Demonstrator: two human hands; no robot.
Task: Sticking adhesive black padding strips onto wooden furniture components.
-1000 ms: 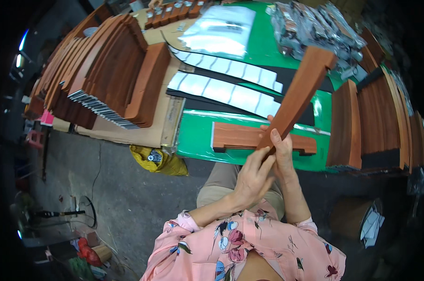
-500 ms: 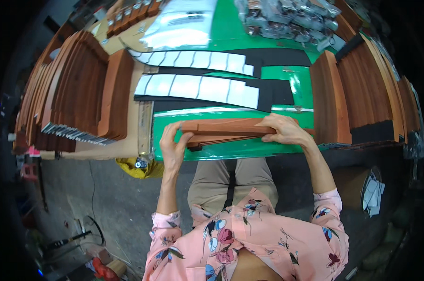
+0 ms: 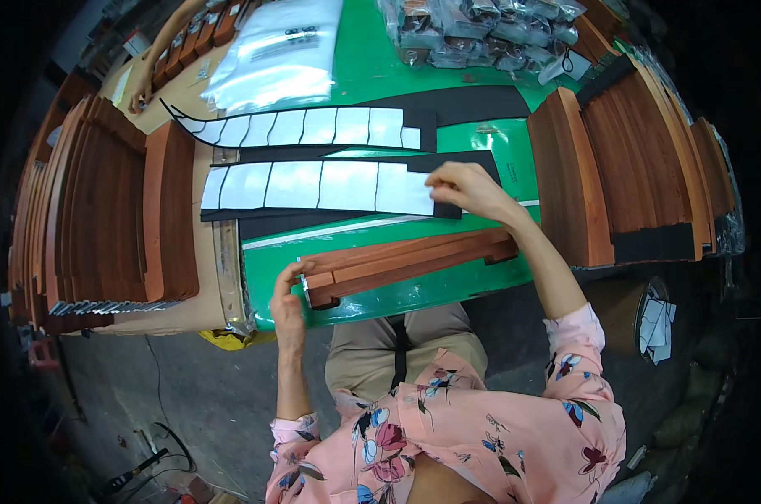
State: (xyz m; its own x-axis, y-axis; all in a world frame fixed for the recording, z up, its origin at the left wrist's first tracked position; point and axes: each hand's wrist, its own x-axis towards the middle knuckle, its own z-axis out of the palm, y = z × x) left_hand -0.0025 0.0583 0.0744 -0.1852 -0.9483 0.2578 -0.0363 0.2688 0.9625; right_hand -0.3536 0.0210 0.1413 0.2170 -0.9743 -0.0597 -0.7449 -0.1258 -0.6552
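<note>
A long reddish-brown wooden piece (image 3: pixel 406 262) lies slantwise near the front edge of the green table, its ends stepped down. My left hand (image 3: pixel 288 294) is curled at its left end, fingertips over the top edge. Farther in lies a black strip with white segmented stickers (image 3: pixel 322 185). Above that strip's right end is my right hand (image 3: pixel 473 191), its fingers bent together at the edge of the last white segment. Whatever sits between those fingertips is too small to make out. Behind it rests a second black strip with white segments (image 3: pixel 330 128), its left tip curving upward.
Stacks of wooden pieces stand on the left (image 3: pixel 103 210) and right (image 3: pixel 641 160). Clear plastic bags (image 3: pixel 280 55) and a pile of wrapped parts (image 3: pixel 481 34) lie at the back. Another person's hand (image 3: pixel 141 94) reaches in at far left. An open bin (image 3: pixel 649 323) stands below right.
The wooden piece has gone from being held in both hands to lying on the table. My right hand has left it and moved up to the near strip; the view has shifted.
</note>
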